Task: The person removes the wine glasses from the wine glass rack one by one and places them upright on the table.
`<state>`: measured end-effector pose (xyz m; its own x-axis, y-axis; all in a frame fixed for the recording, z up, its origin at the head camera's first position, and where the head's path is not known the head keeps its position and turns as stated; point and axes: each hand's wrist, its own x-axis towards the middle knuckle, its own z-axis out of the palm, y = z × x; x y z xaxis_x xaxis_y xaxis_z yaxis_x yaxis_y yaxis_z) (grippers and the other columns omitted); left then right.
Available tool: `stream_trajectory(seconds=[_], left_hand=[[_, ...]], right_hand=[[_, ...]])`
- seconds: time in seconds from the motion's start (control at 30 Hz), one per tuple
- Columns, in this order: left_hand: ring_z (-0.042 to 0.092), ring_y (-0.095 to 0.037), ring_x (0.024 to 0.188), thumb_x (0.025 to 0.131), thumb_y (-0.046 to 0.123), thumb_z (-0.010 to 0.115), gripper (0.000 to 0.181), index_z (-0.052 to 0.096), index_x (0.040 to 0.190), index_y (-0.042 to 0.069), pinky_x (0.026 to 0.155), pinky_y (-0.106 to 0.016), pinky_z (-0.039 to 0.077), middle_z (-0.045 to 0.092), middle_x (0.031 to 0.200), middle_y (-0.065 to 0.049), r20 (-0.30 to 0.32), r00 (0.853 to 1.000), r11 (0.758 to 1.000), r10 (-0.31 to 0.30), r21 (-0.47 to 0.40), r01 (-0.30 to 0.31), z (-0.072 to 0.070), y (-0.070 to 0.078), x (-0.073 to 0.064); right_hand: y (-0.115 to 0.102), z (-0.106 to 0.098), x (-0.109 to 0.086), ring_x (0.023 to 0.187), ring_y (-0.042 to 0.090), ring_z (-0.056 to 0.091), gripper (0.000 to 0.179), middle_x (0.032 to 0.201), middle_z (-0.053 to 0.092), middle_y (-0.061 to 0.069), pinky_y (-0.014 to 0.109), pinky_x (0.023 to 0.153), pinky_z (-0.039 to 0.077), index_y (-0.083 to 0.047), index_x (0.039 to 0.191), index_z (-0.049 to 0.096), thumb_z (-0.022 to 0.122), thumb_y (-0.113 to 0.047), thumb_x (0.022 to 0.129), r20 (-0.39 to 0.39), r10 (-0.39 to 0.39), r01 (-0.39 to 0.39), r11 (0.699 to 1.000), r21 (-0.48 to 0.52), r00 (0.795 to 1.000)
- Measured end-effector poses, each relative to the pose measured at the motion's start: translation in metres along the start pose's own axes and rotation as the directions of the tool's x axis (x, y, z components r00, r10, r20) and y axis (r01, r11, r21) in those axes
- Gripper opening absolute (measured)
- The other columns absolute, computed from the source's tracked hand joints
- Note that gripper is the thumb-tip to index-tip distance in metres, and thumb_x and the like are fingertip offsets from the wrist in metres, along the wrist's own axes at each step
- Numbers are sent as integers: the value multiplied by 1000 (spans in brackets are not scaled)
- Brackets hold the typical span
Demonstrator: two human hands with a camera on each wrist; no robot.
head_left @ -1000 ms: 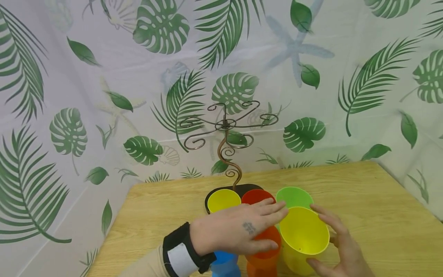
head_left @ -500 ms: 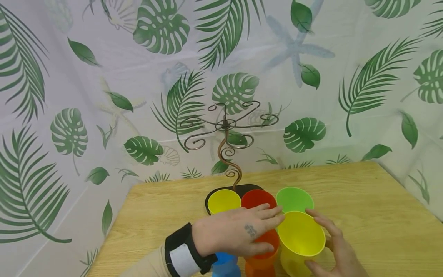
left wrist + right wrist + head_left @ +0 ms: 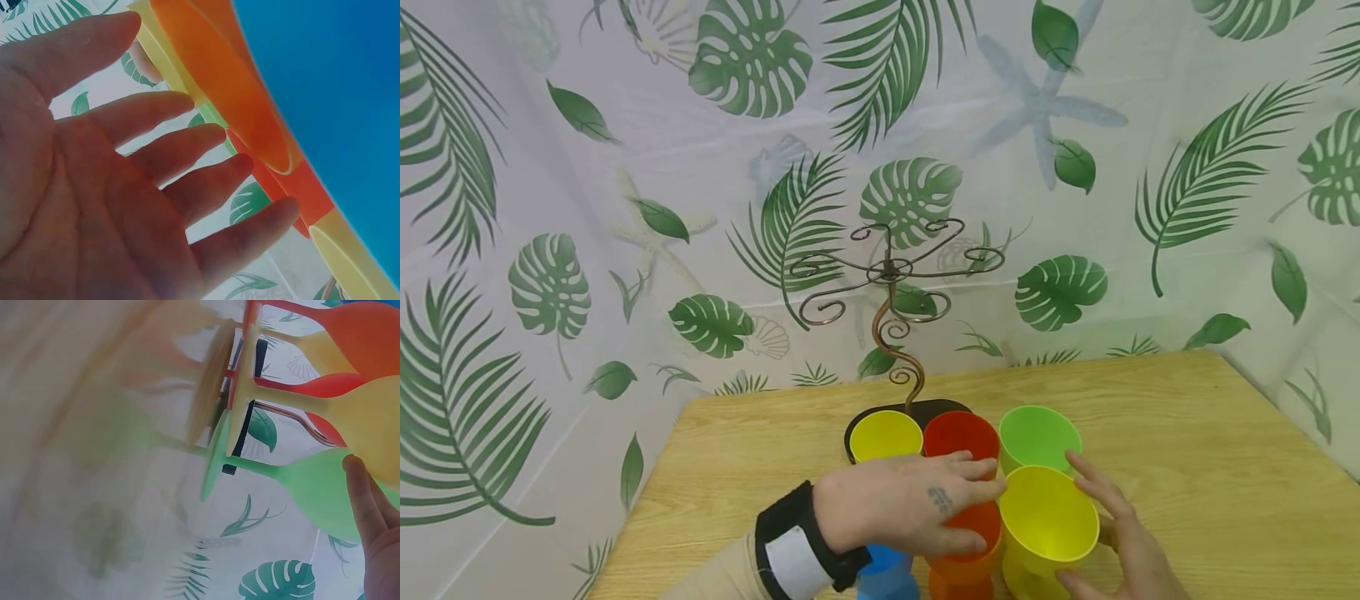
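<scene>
A yellow plastic goblet (image 3: 1051, 512) stands at the front right of two close rows of goblets. My right hand (image 3: 1131, 546) curls round its right side, thumb in front and fingers behind. In the right wrist view the fingertips (image 3: 359, 481) meet the yellow bowl. Behind it is a green goblet (image 3: 1037, 433). My left hand (image 3: 910, 504) is stretched over an orange goblet (image 3: 973, 550) and partly hides it. Straight, spread fingers (image 3: 219, 187) show in the left wrist view, at the goblets' sides. A blue goblet (image 3: 887, 575) is under the left wrist.
A second yellow goblet (image 3: 886, 435) and a red goblet (image 3: 961, 435) make up the back row. Behind them a metal stand with curled arms (image 3: 891, 271) rises from a black base (image 3: 936, 408). A leaf-patterned cloth backs the wooden table (image 3: 760, 450).
The yellow goblet in my right hand has shifted slightly left and nearer me, and now stands more upright. My left hand has drawn back a little to the left.
</scene>
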<state>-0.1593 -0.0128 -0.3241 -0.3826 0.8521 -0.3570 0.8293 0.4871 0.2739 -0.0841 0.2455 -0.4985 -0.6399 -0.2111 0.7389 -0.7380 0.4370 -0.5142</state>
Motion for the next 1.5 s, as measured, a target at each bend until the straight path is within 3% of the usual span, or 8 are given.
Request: stream_trajectory(seconds=[0.2,0.37,0.67,1.03,1.5], left_hand=[[23,-16,156,102,42,61,67,35,160,23,123,-38,31,27,168,4,20,1000,1000,-9,-9,9,1,-1,1],[22,-13,156,102,41,61,67,35,160,20,123,-34,30,26,169,4,21,1000,1000,2,-9,-1,2,-1,0],[26,-11,154,101,41,63,69,35,161,22,121,-34,35,26,168,6,20,1000,1000,-6,19,6,4,-1,1],[25,-10,154,101,41,62,68,35,160,22,122,-33,33,24,169,6,28,1000,1000,-7,2,7,3,-1,-2],[25,-10,154,102,40,62,64,40,158,18,122,-32,32,27,168,5,-8,1000,1000,3,-28,-3,3,-3,-6]], right_hand=[[-1,1,-1,138,1,45,109,162,27,29,14,87,55,15,147,32,90,12,55,12,32,-32,999,-22,999],[1,2,-2,141,2,40,108,162,22,32,13,82,56,16,145,33,90,11,53,9,9,-9,999,-30,1000],[2,4,-3,138,4,46,105,160,26,34,10,96,49,16,146,34,88,9,56,2,-10,10,1000,-29,1000],[0,4,0,140,7,44,95,154,38,32,9,91,51,14,140,45,91,4,57,-25,-39,37,996,-76,999],[-2,5,3,137,4,48,96,155,41,26,9,96,48,10,142,46,89,9,56,5,-20,20,997,-80,1000]])
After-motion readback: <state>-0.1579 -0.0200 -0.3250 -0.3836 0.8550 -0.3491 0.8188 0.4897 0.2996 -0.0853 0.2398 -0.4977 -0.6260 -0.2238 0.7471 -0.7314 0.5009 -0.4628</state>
